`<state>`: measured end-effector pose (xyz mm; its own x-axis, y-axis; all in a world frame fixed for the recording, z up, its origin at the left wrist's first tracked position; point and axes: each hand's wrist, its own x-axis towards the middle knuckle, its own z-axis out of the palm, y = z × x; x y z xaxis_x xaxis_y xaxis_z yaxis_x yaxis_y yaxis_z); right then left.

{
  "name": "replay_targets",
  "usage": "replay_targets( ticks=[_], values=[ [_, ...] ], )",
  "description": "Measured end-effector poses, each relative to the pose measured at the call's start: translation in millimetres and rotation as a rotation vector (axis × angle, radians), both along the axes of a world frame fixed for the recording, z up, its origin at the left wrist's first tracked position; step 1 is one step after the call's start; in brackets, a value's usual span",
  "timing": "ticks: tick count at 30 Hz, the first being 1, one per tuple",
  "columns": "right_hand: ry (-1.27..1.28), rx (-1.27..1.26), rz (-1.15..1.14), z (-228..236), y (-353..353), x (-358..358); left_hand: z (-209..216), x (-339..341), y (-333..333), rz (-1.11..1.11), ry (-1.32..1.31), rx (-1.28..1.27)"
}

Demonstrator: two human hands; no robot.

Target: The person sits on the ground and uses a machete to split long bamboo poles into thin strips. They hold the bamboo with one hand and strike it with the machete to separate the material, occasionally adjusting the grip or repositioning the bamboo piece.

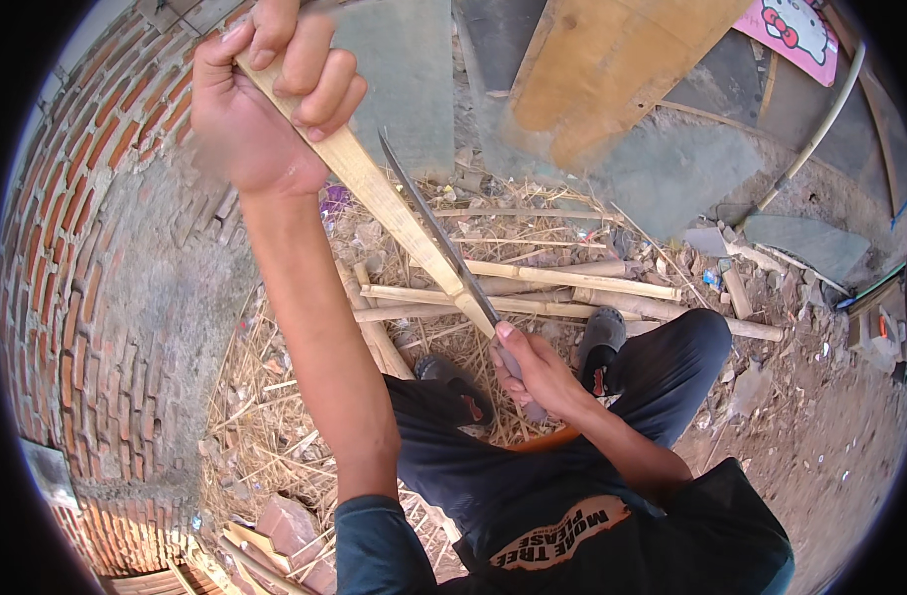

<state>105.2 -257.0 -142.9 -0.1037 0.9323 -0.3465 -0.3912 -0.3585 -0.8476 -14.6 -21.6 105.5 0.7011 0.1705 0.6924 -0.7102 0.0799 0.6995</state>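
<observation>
My left hand (275, 114) is raised at the upper left, its fingers wrapped round one end of a long split bamboo strip (374, 193). The strip slants down to the right and its lower end reaches my other hand. There my right hand (541, 375) is closed on the handle of a long, dark knife (421, 206) with a curved tip. The blade points up and to the left, lying along the right edge of the strip. Where the knife meets the lower strip, blade and bamboo look to be touching; how deep the edge sits cannot be seen.
Bamboo poles (572, 283) lie in front of my shoes (451, 387), over ground littered with shavings (275, 426). A brick wall (96, 297) rises at the left. Boards (612, 69) lean at the back, near a pale hose (820, 129) on the right.
</observation>
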Motion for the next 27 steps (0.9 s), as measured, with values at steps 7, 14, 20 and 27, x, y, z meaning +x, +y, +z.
replay_targets(
  ticks=[7, 14, 20, 27],
  values=[
    [0.002, -0.267, -0.007, -89, -12, 1, 3, -7, -14, 0.009, -0.052, 0.050],
    [0.045, -0.076, -0.058, -46, -5, -17, -1, -5, -18, 0.089, -0.065, 0.044],
    [-0.119, -0.277, -0.115, -156, -7, -13, -2, -21, -14, 0.050, -0.074, 0.007],
    [-0.079, -0.588, -0.211, -295, -41, 0, -3, -22, -11, 0.028, -0.078, 0.031]
  ],
)
